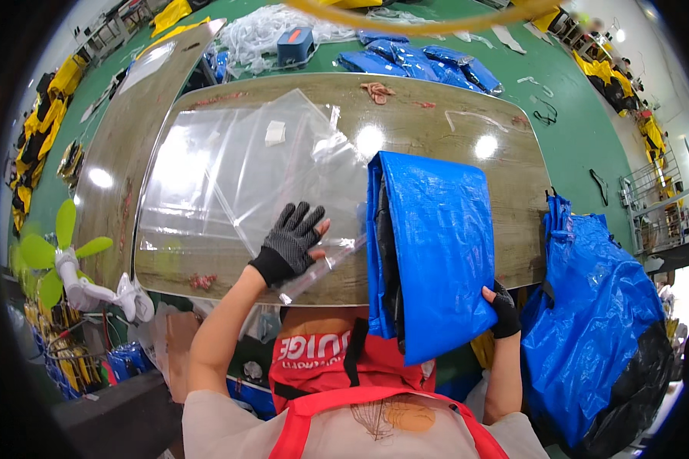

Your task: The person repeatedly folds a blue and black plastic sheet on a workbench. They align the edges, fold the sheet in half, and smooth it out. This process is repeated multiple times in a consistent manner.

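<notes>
My right hand [504,310], in a black glove with bare fingertips, grips the lower right edge of a folded blue tarp bag [440,252]. Black material shows along the bag's left fold, and its lower part hangs past the table's near edge. My left hand [292,241], in a dotted black glove with bare thumb and another fingertip, lies with fingers spread on clear plastic bags [233,172]. These lie overlapped across the left and middle of the table, partly beneath the blue bag. A small white label [275,132] rests on the plastic.
A green clip-on fan [57,256] stands at the table's left. Large blue and black bags [589,306] hang at its right edge. Behind the wooden table [505,183] lie packed blue bundles [417,61], a blue step stool [295,47] and white plastic [249,34] on the green floor.
</notes>
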The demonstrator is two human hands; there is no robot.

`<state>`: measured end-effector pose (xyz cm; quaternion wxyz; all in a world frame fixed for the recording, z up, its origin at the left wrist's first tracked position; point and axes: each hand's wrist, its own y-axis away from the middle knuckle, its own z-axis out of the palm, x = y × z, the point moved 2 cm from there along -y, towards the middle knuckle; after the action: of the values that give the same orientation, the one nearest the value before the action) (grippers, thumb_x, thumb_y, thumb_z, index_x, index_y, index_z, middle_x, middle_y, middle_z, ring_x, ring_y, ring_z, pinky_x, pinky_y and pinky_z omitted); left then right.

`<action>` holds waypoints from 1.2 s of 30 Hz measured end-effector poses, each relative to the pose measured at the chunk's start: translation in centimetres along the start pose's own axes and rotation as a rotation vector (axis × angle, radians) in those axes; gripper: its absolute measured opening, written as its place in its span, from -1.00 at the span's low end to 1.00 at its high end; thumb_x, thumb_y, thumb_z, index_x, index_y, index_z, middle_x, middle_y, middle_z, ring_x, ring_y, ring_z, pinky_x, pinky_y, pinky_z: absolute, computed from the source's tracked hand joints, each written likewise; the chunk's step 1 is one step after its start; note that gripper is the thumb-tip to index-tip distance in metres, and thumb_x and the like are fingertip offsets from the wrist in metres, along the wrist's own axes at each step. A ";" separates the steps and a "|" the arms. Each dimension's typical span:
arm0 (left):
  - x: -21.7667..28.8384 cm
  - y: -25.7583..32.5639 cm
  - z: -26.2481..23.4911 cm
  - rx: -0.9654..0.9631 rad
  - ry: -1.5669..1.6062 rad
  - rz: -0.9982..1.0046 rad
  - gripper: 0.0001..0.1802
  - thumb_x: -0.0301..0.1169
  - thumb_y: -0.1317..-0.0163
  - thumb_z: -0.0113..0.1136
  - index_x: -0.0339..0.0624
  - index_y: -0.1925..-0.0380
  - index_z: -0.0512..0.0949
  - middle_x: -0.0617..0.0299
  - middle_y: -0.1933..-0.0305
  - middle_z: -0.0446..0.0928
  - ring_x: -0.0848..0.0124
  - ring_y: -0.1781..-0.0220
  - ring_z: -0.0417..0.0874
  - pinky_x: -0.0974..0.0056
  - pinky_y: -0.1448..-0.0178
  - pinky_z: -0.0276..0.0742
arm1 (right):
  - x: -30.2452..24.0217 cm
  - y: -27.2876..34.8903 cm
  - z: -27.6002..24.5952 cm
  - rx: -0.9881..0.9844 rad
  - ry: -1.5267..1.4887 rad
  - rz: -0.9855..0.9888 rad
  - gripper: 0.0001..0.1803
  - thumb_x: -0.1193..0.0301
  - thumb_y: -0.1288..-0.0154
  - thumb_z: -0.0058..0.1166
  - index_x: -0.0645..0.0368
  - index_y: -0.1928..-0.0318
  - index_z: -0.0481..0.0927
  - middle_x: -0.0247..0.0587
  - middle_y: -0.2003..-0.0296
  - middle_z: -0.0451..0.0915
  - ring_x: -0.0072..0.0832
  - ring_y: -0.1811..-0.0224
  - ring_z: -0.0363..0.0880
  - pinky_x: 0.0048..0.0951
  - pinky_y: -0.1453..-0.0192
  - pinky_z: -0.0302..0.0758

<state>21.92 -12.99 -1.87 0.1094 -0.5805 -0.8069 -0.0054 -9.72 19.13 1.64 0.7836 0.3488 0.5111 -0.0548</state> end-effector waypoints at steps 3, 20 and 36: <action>-0.2 -0.2 0.0 0.015 0.014 -0.024 -0.48 -0.16 -0.31 -0.12 -0.10 -0.23 0.33 -0.02 -0.35 0.23 -0.01 -0.41 0.14 -0.06 -0.49 -0.15 | 0.0 1.8 0.6 0.005 0.078 0.050 -0.21 0.23 -0.05 0.23 0.34 -0.26 0.28 0.07 -0.08 0.48 -0.18 -0.01 0.53 -0.24 -0.10 0.47; -2.7 -0.9 0.9 0.144 0.359 -0.110 -0.56 -0.13 -0.41 -0.17 -0.08 -0.13 0.47 0.07 -0.25 0.41 0.07 -0.37 0.27 0.11 -0.42 0.11 | 2.5 7.9 1.9 -0.012 0.114 0.134 -0.36 0.30 -0.07 0.22 0.35 -0.16 0.41 -0.01 0.04 0.57 -0.34 0.12 0.59 -0.37 -0.01 0.51; 1.8 3.6 -7.1 0.046 0.358 0.027 -0.48 -0.04 -0.23 0.12 -0.05 -0.11 0.50 0.09 -0.21 0.44 0.09 -0.31 0.37 0.10 -0.35 0.27 | -1.9 -10.9 15.0 -0.113 0.925 -0.438 -0.49 -0.05 -0.24 0.03 0.21 0.32 0.63 -0.03 0.49 0.62 -0.22 0.39 0.63 -0.28 0.28 0.50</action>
<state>25.89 -11.06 4.93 0.2646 -0.5784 -0.7666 -0.0885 -3.99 1.39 1.36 0.4633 0.1787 0.8675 -0.0298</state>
